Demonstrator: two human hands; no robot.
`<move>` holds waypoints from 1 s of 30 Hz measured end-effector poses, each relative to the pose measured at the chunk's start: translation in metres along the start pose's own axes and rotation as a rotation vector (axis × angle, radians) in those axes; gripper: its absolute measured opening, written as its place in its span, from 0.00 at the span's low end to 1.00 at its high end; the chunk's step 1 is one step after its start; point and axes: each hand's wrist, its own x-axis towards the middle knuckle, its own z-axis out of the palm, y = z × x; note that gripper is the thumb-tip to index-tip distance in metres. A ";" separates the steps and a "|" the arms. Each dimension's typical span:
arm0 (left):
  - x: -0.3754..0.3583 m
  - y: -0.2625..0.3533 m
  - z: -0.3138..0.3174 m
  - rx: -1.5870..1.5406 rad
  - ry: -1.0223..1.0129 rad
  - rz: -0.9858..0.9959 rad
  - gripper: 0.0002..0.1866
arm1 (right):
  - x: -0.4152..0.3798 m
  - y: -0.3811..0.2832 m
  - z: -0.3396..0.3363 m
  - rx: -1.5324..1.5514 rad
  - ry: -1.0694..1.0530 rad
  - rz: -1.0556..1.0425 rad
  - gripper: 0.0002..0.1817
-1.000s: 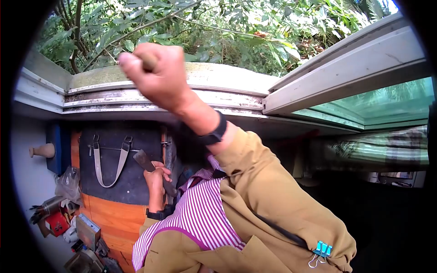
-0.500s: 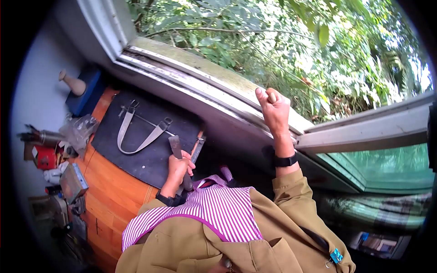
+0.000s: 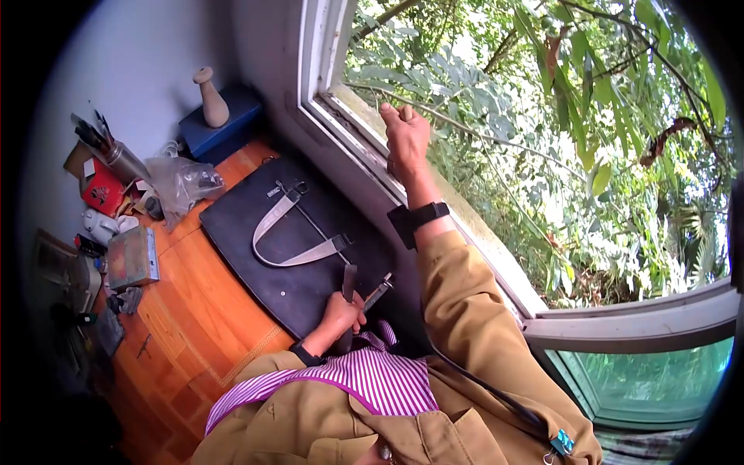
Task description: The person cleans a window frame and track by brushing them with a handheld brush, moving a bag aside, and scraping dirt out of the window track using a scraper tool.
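My left hand [image 3: 339, 316] is closed round a tool with a flat, dark metal blade [image 3: 349, 282], its blade pointing away from me. This hand is over the near edge of a black bag [image 3: 240, 225] with a grey strap handle [image 3: 288, 246], which lies on the wooden table [image 3: 198, 287]. Beside the fingers, a slim silver-and-dark tool [image 3: 378, 292] lies at the bag's right edge. My right hand [image 3: 408, 143] is raised at the open window, fingers curled tight with a small pale tip showing between them; I cannot tell what it holds.
A white window frame [image 3: 535, 325] runs along the right, with leafy branches outside. On the table's left are a plastic bag [image 3: 177, 186], a cup of brushes [image 3: 124, 160], a red box [image 3: 101, 188] and a small flat box [image 3: 133, 257]. Behind them, a pale wooden pestle-shaped piece [image 3: 213, 105] stands on a blue box [image 3: 221, 128].
The view has turned, so the table and bag sit further right. Relative to the window, my right hand is further towards its far left corner. My left hand still grips the flat-bladed tool.
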 end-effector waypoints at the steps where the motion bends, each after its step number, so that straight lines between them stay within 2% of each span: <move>1: 0.000 0.000 0.000 -0.016 -0.002 -0.012 0.07 | 0.010 0.002 0.011 0.047 -0.008 0.021 0.22; 2: 0.000 0.000 0.000 -0.029 -0.006 -0.026 0.07 | 0.018 0.004 0.020 0.117 -0.023 0.045 0.20; 4: 0.004 -0.007 -0.001 -0.037 -0.037 -0.002 0.07 | 0.037 0.012 0.039 0.193 -0.029 -0.037 0.14; 10: 0.003 -0.006 -0.002 -0.028 -0.058 -0.019 0.04 | 0.089 0.024 0.092 0.327 0.030 -0.030 0.13; 12: 0.003 -0.007 -0.004 -0.045 -0.068 -0.024 0.04 | 0.106 0.025 0.104 0.250 0.053 -0.097 0.13; 14: 0.001 -0.004 -0.006 -0.066 -0.060 -0.029 0.03 | 0.111 0.008 0.107 0.297 0.058 -0.121 0.13; 19: 0.001 -0.006 -0.005 -0.086 -0.082 0.009 0.03 | 0.117 -0.031 0.087 0.243 0.045 -0.241 0.11; 20: 0.001 -0.006 -0.005 -0.085 -0.086 0.015 0.03 | 0.114 -0.036 0.081 0.260 0.045 -0.188 0.12; 22: -0.002 0.000 -0.004 -0.049 -0.061 0.002 0.04 | 0.115 -0.021 0.069 -0.016 0.073 -0.276 0.12; 24: 0.001 -0.005 -0.003 -0.085 -0.045 0.028 0.04 | 0.108 -0.014 0.052 -0.158 0.133 -0.368 0.11; 26: 0.005 -0.006 -0.004 -0.075 -0.060 0.031 0.04 | 0.094 -0.030 0.033 0.118 0.071 -0.246 0.10; 27: 0.003 -0.007 -0.004 -0.063 -0.075 0.018 0.04 | 0.098 -0.023 0.024 0.165 0.092 -0.320 0.10; 30: 0.001 -0.003 -0.003 -0.006 -0.053 0.030 0.05 | 0.097 -0.005 -0.014 -0.099 0.116 -0.228 0.16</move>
